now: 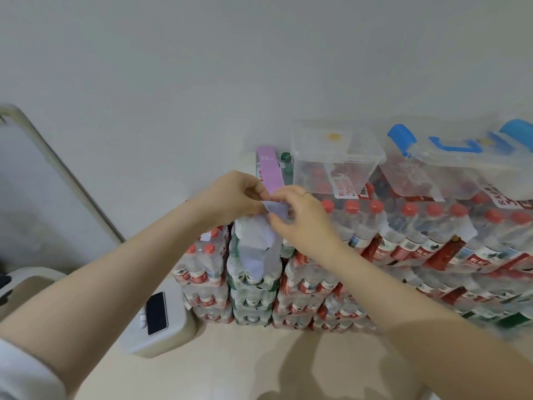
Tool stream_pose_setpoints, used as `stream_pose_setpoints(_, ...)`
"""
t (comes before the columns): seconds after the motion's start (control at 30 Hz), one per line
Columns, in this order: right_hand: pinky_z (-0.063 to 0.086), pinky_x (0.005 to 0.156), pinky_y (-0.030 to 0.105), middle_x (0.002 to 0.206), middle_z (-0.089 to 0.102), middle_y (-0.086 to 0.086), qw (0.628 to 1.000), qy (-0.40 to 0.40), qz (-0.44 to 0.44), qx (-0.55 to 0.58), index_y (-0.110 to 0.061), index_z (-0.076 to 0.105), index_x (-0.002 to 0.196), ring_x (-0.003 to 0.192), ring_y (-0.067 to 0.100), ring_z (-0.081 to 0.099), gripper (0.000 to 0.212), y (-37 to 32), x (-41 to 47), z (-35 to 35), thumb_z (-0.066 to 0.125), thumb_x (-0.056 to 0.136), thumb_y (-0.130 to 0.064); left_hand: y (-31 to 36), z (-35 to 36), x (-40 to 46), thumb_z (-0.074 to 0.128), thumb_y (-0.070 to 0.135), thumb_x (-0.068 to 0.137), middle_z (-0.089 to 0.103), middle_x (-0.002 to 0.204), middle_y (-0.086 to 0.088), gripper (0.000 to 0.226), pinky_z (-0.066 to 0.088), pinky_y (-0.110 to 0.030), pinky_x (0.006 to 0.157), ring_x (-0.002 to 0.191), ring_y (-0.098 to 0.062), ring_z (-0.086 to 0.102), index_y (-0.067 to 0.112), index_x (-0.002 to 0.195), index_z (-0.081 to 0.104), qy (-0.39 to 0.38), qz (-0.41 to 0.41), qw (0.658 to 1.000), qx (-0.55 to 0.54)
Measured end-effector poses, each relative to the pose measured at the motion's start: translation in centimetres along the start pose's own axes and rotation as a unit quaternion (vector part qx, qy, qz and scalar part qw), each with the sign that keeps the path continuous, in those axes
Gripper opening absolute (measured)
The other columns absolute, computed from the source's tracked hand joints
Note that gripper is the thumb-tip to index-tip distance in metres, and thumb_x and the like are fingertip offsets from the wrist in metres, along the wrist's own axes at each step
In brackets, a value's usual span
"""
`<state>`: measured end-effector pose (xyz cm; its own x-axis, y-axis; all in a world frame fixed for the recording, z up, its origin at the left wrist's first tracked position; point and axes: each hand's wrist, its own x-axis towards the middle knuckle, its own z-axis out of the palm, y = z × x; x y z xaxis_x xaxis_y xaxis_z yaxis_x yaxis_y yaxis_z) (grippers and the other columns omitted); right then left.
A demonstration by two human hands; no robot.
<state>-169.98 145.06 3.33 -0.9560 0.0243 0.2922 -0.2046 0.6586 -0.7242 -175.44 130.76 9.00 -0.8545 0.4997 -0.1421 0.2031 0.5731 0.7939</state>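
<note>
1. The lilac-and-white sock (255,252) hangs limp from your hands, in front of the stacked bottled-water packs (317,284). Expect it to be light, soft and floppy.
2. Your left hand (230,197) and right hand (302,220) both pinch its top edge with curled fingers. The cuff is the best hold.
3. Your fingertips cover the cuff opening. You cannot tell whether it is one sock or two.

Fingers of the left hand (230,194) and right hand (300,217) hide the top edge of the pale purple cloth (261,249). Right of them, the blue-clipped box (467,168) runs off frame.
</note>
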Motion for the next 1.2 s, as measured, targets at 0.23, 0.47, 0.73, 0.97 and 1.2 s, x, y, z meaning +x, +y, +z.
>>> stream_pose_setpoints(0.23, 0.046, 0.074, 0.035, 0.088, 0.063, 0.005, 0.992, -0.076, 0.103, -0.019, -0.007, 0.066, 0.087, 0.081, 0.022, 0.058, 0.031, 1.7, 0.6, -1.1, 0.038, 0.087, 0.005, -1.2, -0.7, -1.2, 0.06, 0.003, 0.085, 0.056, 0.071, 0.001, 0.019, 0.047, -0.015, 0.068, 0.065, -0.007, 0.056, 0.017, 0.097, 0.064, -0.066, 0.015, 0.986, -0.149)
stream_pose_setpoints(0.47, 0.045, 0.07, 0.027, 0.058, 0.063, -0.002, 0.829, -0.245, 0.249, 0.437, -0.019, 0.073, 0.076, 0.061, 0.014, 0.059, 0.05, 5.1, -2.3, -0.6, 0.034, 0.091, -0.046, -2.7, 0.2, -0.4, 0.058, 0.004, 0.087, 0.066, 0.069, 0.004, 0.018, 0.048, -0.022, 0.068, 0.068, -0.01, 0.058, 0.015, 0.077, 0.067, 0.1, -0.016, 0.942, -0.32)
stream_pose_setpoints(0.73, 0.05, 0.088, 0.04, 0.106, 0.066, 0.01, 0.744, -0.212, 0.211, 0.597, -0.004, 0.058, 0.118, 0.094, 0.024, 0.063, 0.068, 8.1, -3.5, -1.8, 0.084, 0.059, -0.026, -8.4, 0.7, 1.0, 0.043, 0.008, 0.093, 0.053, 0.072, -0.005, 0.019, 0.043, -0.024, 0.06, 0.062, -0.014, 0.048, 0.011, 0.077, 0.054, 0.246, -0.174, 0.864, -0.404)
stream_pose_setpoints(0.97, 0.057, 0.075, 0.032, 0.085, 0.071, 0.001, 0.702, -0.089, 0.152, 0.69, -0.011, 0.053, 0.122, 0.079, 0.013, 0.068, 0.079, 5.0, -2.2, -3.4, 0.087, 0.051, -0.01, -14.1, 3.3, 1.0, 0.037, -0.001, 0.09, 0.051, 0.068, -0.009, 0.027, 0.047, -0.03, 0.061, 0.06, -0.019, 0.046, 0.006, 0.07, 0.054, 0.262, -0.32, 0.832, -0.369)
stream_pose_setpoints(1.2, 0.056, 0.072, 0.023, 0.095, 0.068, 0.002, 0.801, 0.007, 0.175, 0.573, -0.013, 0.055, 0.11, 0.087, 0.014, 0.066, 0.044, 2.5, -0.4, -3.2, 0.059, 0.071, 0.008, -13.6, 4.1, 0.4, 0.031, -0.002, 0.095, 0.055, 0.121, -0.017, 0.035, 0.046, -0.042, 0.086, 0.113, -0.034, 0.054, -0.003, 0.128, 0.045, 0.27, -0.285, 0.739, -0.548)
